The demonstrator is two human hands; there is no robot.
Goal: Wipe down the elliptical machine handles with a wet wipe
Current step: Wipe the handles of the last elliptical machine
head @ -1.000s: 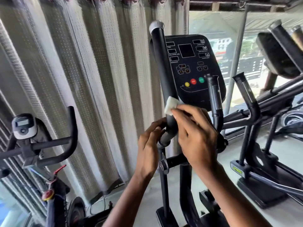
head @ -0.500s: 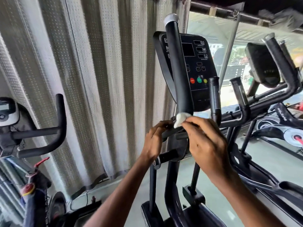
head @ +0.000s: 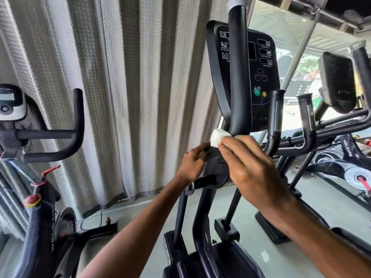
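Right hand point(head: 251, 167), centre-right of frame, pinches the wipe point(head: 218, 137) against the bottom end of the handle point(head: 240, 77). Left hand point(head: 193, 163) grips the bar point(head: 215, 157) just below. I'd wrap the wipe round and drag it firmly up to the cap. Compared with a second ago, it's slid lower down the handle.

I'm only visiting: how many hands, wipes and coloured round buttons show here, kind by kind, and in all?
Hands: 2, the left hand and the right hand
Wet wipes: 1, the wet wipe against the handle
Coloured round buttons showing on the console: 2, the green button and the yellow button; the handle may hide more
Total: 5
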